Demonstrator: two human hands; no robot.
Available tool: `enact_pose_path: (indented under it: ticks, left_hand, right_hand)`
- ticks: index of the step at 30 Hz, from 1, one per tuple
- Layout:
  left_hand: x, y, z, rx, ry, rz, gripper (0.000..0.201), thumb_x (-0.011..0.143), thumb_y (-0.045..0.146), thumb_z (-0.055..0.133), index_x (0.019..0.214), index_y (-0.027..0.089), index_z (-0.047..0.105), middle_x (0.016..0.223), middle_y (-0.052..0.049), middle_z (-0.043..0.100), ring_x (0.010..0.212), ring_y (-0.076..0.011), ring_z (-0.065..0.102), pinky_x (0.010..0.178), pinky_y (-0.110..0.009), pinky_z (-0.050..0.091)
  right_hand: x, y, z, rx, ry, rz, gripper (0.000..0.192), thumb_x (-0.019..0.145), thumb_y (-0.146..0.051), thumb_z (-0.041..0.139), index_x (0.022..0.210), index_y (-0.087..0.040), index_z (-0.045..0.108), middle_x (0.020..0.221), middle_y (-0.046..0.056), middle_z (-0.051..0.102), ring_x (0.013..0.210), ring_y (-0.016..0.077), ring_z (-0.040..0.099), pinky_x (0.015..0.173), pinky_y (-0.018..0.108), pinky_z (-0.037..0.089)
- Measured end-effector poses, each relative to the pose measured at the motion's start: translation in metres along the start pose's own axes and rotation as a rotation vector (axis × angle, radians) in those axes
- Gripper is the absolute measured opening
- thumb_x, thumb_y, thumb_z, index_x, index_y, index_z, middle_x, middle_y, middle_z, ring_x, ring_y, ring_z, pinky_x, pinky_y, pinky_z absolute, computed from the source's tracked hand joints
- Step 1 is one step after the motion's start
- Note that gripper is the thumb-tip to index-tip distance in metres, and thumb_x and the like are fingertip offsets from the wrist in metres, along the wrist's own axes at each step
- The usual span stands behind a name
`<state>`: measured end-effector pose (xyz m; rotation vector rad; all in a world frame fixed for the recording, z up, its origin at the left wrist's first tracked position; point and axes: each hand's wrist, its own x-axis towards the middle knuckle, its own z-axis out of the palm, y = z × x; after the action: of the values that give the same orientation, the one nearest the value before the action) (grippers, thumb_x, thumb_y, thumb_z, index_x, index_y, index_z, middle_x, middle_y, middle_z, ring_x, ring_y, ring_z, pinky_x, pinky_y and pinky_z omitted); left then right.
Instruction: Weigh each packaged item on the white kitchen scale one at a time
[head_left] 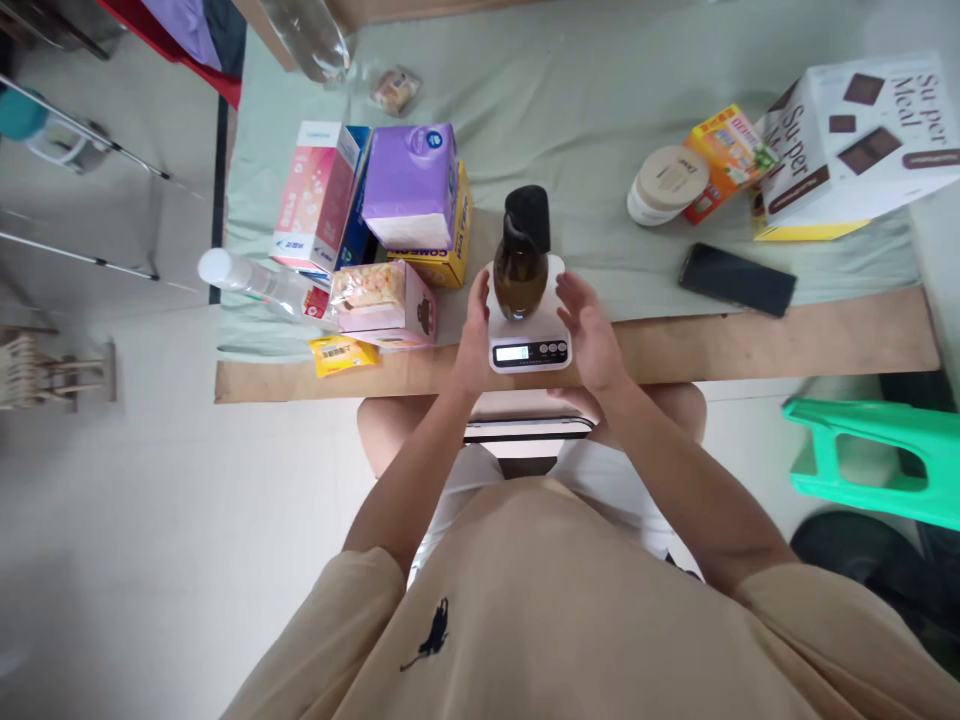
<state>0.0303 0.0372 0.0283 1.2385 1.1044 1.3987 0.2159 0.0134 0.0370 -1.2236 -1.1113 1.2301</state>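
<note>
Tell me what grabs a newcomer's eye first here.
A dark bottle with a black cap stands upright on a small white scale at the table's near edge. The left hand and right hand flank it, open. To the left sits a cluster of bright boxes; far right, a big white box.

Boxes [375, 215] crowd the scale's [529, 345] left; right lies bare.
</note>
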Motion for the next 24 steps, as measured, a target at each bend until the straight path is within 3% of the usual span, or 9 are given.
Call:
enact_pose_path:
  ticks: [2,3,4,6,8,10,15,24]
  left_hand:
    - [-0.026,0.004,-0.018,0.154,0.035,0.011,0.058,0.097,0.072,0.042,0.130,0.028,0.062,0.134,-0.006,0.066,0.127,-0.0179,0.065,0.102,-0.029,0.057]
    - [-0.038,0.005,-0.029,0.284,0.057,0.035,0.057,0.099,0.071,0.039,0.118,0.024,0.065,0.118,-0.007,0.070,0.109,-0.0165,0.069,0.089,-0.027,0.057]
    - [-0.048,0.004,-0.039,0.418,0.061,0.050,0.053,0.101,0.067,0.037,0.099,0.021,0.065,0.094,-0.005,0.069,0.087,-0.0134,0.066,0.074,-0.025,0.053]
    - [-0.062,0.001,-0.057,0.556,0.054,0.052,0.053,0.103,0.055,0.038,0.067,0.018,0.048,0.061,0.000,0.047,0.058,-0.0095,0.045,0.057,-0.025,0.036]
    - [-0.067,-0.007,-0.066,0.626,0.015,0.042,0.054,0.101,0.044,0.044,0.056,0.018,0.031,0.051,0.002,0.030,0.050,-0.0082,0.029,0.054,-0.028,0.024]
    - [-0.065,-0.014,-0.068,0.700,-0.043,0.040,0.052,0.094,0.036,0.051,0.052,0.018,0.027,0.048,0.003,0.026,0.049,-0.0076,0.026,0.055,-0.029,0.020]
    - [-0.059,-0.021,-0.061,0.869,-0.124,0.042,0.043,0.086,0.027,0.052,0.050,0.017,0.031,0.048,0.002,0.033,0.050,-0.0077,0.028,0.057,-0.030,0.018]
    - [-0.059,-0.023,-0.053,1.091,-0.152,0.010,0.038,0.085,0.026,0.052,0.049,0.017,0.043,0.051,-0.003,0.048,0.053,-0.0100,0.036,0.059,-0.030,0.016]
  right_hand:
    - [-0.020,0.007,-0.018,-0.088,0.181,-0.041,0.057,0.090,-0.070,0.043,0.114,-0.024,0.067,0.125,0.009,0.069,0.117,0.0233,0.067,0.099,0.041,0.059]
    - [-0.029,0.011,-0.026,-0.122,0.249,-0.051,0.056,0.089,-0.069,0.041,0.096,-0.021,0.067,0.103,0.011,0.070,0.098,0.0217,0.067,0.083,0.038,0.059]
    - [-0.036,0.015,-0.033,-0.148,0.298,-0.051,0.055,0.089,-0.068,0.039,0.081,-0.019,0.061,0.084,0.009,0.063,0.080,0.0188,0.062,0.071,0.034,0.055]
    - [-0.045,0.019,-0.042,-0.200,0.342,-0.030,0.052,0.091,-0.062,0.037,0.064,-0.020,0.047,0.062,0.004,0.044,0.060,0.0131,0.043,0.056,0.028,0.043]
    - [-0.047,0.020,-0.045,-0.260,0.320,0.008,0.046,0.090,-0.054,0.044,0.060,-0.019,0.040,0.059,0.001,0.037,0.057,0.0104,0.034,0.053,0.026,0.035]
    - [-0.045,0.017,-0.043,-0.314,0.260,0.049,0.040,0.088,-0.045,0.053,0.061,-0.019,0.043,0.061,0.001,0.040,0.061,0.0101,0.037,0.053,0.024,0.035]
    - [-0.044,0.009,-0.038,-0.390,0.179,0.091,0.036,0.088,-0.042,0.055,0.062,-0.019,0.044,0.062,0.001,0.041,0.066,0.0110,0.038,0.055,0.024,0.039]
    - [-0.044,0.011,-0.035,-0.454,0.203,0.104,0.035,0.090,-0.041,0.051,0.064,-0.020,0.040,0.062,-0.001,0.037,0.066,0.0113,0.037,0.057,0.026,0.042]
